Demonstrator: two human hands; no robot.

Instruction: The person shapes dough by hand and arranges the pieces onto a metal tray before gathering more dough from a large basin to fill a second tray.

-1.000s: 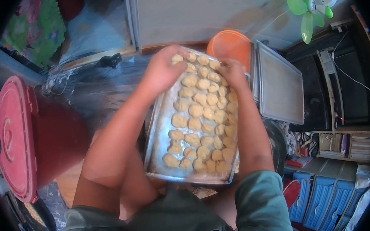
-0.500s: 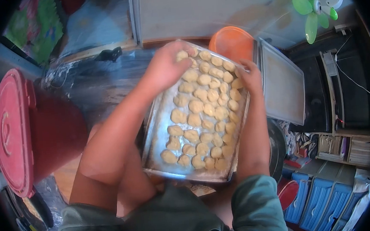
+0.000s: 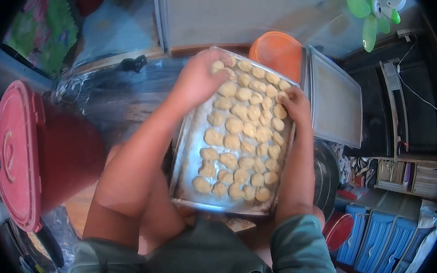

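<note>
A metal baking tray [image 3: 185, 174] lies tilted in front of me, with rows of pale dough balls [image 3: 234, 125] spread over it. At its far left corner, my left hand [image 3: 204, 76] is closed, thumb and fingers curled around a dough ball [image 3: 217, 66]. My right hand [image 3: 297, 105] reaches over the right rim, its fingers bent and closed on a dough ball [image 3: 282, 96] in the outer row. Part of that ball is hidden by the fingers. The near left strip of the tray shows bare metal.
To the left stands a red lidded bin [image 3: 62, 147]. An orange bucket [image 3: 276, 54] is behind the tray, and another flat tray [image 3: 335, 98] leans at the right. A green-bladed fan [image 3: 376, 9] is at upper right; blue folders [image 3: 375, 242] are at lower right.
My right hand has moved down along the right rim, and its fingers have closed in on a dough ball at the edge. The left hand stays at the far left corner.
</note>
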